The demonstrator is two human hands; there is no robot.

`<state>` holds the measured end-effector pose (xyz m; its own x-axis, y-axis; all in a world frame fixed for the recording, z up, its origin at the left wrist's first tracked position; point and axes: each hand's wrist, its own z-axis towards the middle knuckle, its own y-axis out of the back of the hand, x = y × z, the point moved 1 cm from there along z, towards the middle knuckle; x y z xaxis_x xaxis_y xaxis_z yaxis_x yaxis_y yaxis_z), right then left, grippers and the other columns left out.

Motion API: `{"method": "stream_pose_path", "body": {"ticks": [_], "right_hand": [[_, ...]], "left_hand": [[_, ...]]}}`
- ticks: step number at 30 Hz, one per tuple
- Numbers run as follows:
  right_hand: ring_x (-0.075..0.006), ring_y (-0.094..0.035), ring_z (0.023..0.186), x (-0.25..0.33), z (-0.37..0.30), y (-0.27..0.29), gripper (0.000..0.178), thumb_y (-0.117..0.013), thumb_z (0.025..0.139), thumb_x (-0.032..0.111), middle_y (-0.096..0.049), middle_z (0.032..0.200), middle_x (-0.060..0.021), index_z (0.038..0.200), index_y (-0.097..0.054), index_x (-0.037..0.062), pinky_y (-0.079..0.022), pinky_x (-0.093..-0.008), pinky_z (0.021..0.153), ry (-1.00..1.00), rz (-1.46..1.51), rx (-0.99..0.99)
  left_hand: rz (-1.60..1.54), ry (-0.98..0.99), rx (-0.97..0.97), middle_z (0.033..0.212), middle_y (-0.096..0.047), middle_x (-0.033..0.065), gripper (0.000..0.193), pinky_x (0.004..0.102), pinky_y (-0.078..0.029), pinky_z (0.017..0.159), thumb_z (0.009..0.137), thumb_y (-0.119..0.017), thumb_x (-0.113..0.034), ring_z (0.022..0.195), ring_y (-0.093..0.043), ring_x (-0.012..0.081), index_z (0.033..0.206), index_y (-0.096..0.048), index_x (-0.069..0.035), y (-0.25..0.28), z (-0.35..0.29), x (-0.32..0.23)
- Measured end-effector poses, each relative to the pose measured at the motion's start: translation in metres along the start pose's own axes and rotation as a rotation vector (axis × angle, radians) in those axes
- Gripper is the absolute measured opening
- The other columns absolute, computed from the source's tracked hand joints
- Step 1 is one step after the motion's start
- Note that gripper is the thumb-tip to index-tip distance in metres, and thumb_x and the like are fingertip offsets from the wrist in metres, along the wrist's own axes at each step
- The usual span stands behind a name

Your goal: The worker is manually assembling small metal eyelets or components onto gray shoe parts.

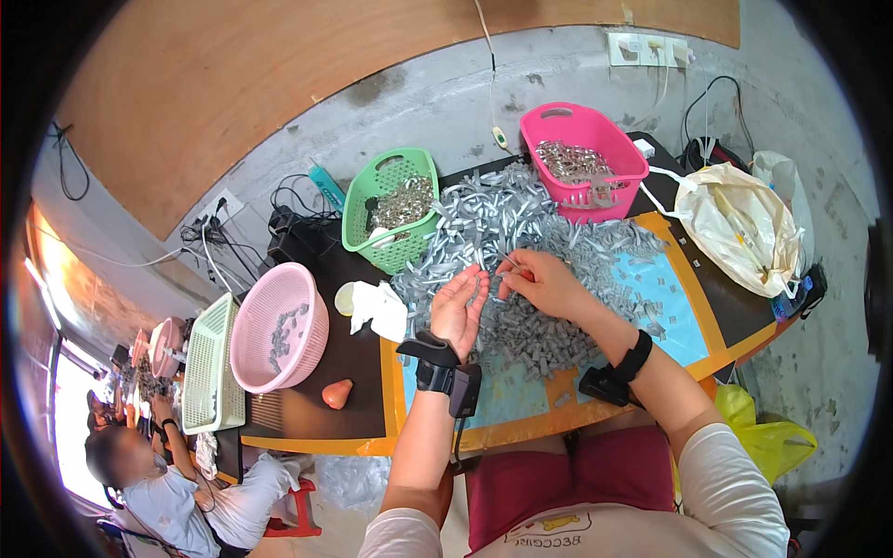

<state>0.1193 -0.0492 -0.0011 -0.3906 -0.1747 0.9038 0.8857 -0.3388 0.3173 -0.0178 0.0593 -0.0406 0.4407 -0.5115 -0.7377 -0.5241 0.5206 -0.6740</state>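
Seemingly, the left grip [456, 305] pinches a piece [480, 280], the right grip [547, 279] a tool [527, 275]. Being tiny, the piece could slip into the pile [530, 344]

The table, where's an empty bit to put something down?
There's a bare dark patch on the table between the pale pink basket, the white bundle and the orange tape, with a red lump in it. Another is the right of the blue mat, between the grey pieces and the tape. It's crowded around the left hand and right hand.

Both hands [459, 305] [543, 282] pinch close together, left palm [452, 318] upturned, forearms [423, 446] angled inward.
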Motion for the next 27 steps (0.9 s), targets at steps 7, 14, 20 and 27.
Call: {"method": "stream_pose_path", "body": {"ticks": [7, 14, 20, 27], "right_hand": [[-0.0056, -0.051, 0.059, -0.017, -0.003, -0.002, 0.024, -0.052, 0.081, 0.009, -0.063, 0.071, -0.0045, 0.102, -0.048, -0.0016, -0.039, -0.0218, 0.055, 0.058, 0.162, -0.140], [-0.0050, -0.050, 0.059, -0.008, -0.009, 0.001, 0.023, -0.051, 0.082, 0.010, -0.063, 0.071, -0.0046, 0.101, -0.048, -0.0025, -0.038, -0.0211, 0.055, -0.079, 0.196, -0.130], [-0.0060, -0.051, 0.060, -0.009, -0.011, -0.004, 0.027, -0.053, 0.082, 0.010, -0.063, 0.071, -0.0052, 0.104, -0.046, -0.0029, -0.039, -0.0229, 0.056, 0.054, 0.211, -0.126], [-0.0147, -0.056, 0.061, -0.010, -0.011, -0.004, 0.029, -0.052, 0.083, 0.012, -0.062, 0.071, -0.0059, 0.108, -0.042, 0.0004, -0.042, -0.0275, 0.059, 0.114, 0.080, -0.239]], "left_hand": [[-0.018, 0.026, 0.027, 0.103, -0.056, 0.0143, 0.025, 0.0216, -0.045, 0.086, 0.085, -0.050, 0.001, 0.098, -0.055, 0.0165, 0.109, -0.047, 0.007, -0.014, -0.002, 0.002], [-0.002, 0.020, -0.023, 0.103, -0.056, 0.0128, 0.026, 0.0252, -0.044, 0.087, 0.082, -0.054, 0.001, 0.099, -0.055, 0.0188, 0.108, -0.050, 0.006, -0.009, -0.006, 0.003], [0.006, 0.044, -0.064, 0.098, -0.058, 0.0109, 0.025, 0.0248, -0.046, 0.085, 0.082, -0.055, -0.001, 0.093, -0.057, 0.0178, 0.106, -0.052, 0.006, -0.008, -0.004, 0.005], [0.036, -0.002, 0.065, 0.099, -0.059, 0.0134, 0.024, 0.0239, -0.048, 0.084, 0.084, -0.052, -0.001, 0.095, -0.058, 0.0169, 0.107, -0.050, 0.006, -0.015, -0.006, 0.004]]}}
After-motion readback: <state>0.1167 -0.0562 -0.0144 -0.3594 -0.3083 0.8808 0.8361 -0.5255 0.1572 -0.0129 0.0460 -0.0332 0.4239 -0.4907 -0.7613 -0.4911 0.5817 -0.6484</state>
